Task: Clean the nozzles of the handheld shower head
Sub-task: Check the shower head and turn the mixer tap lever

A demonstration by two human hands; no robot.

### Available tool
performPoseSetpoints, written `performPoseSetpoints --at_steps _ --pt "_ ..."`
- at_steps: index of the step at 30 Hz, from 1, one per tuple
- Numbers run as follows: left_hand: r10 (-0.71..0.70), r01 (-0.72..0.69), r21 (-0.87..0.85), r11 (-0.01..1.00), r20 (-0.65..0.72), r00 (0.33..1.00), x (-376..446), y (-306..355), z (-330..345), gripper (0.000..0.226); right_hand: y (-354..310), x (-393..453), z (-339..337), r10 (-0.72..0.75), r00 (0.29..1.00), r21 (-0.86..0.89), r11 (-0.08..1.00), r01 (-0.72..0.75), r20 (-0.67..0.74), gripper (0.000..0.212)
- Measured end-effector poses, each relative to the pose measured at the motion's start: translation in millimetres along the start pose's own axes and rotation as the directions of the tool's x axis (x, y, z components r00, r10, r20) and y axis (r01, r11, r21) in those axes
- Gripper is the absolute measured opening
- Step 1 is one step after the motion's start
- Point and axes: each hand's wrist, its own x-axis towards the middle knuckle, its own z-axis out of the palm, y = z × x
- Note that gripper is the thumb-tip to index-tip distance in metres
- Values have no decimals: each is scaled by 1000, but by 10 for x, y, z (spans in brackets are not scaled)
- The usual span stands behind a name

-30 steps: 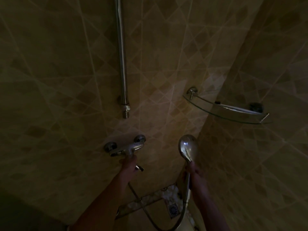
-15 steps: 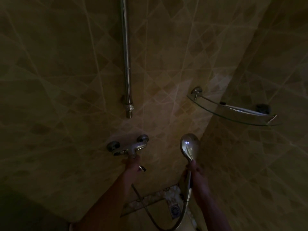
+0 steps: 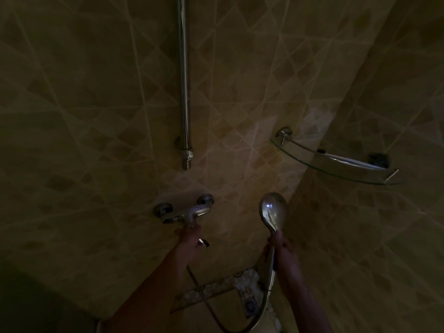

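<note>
Dim tiled wall (image 3: 96,116) — glass shelf (image 3: 336,168), riser pipe (image 3: 184,92); left hand (image 3: 191,239) gripping mixer lever (image 3: 191,221), right hand (image 3: 282,248) clasping shower head (image 3: 274,210).

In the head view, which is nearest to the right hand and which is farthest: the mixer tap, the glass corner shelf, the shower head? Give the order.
From the right hand:
1. Shower head, gripped by its handle, directly above the hand.
2. Mixer tap, to the left on the wall, where the left hand is.
3. Glass corner shelf, up and to the right.
</note>
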Motion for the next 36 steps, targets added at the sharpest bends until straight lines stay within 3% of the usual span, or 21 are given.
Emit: performPoseSetpoints --at_steps 4,9,17,21,29,33,36 --pt "-79 77 -83 994 -23 997 -33 89 73 36 -17 10 -31 -5 999 -30 1000 4 -32 58" --pt "-51 48 -99 994 -32 998 -56 108 61 14 -22 1 -84 22 998 -73 997 -26 -66 64" --pt "-57 57 -69 996 2 998 10 57 16 10 -58 -83 -145 29 994 -54 998 -35 -109 47" --pt "-12 13 -55 998 3 1000 37 56 -12 7 -37 -111 -217 46 995 -55 997 -51 -88 55" --pt "-1 0 -52 999 -22 1000 20 0 -91 24 -38 -142 -317 56 990 -66 996 -65 -131 56" --pt "9 -9 -11 1000 -47 999 631 -336 -225 64 -59 -157 -360 33 993 -88 995 -44 -114 62" --pt "-11 11 2 1000 -43 999 665 -337 -226 59 -83 -156 -373 29 992 -91 995 -40 -121 58"
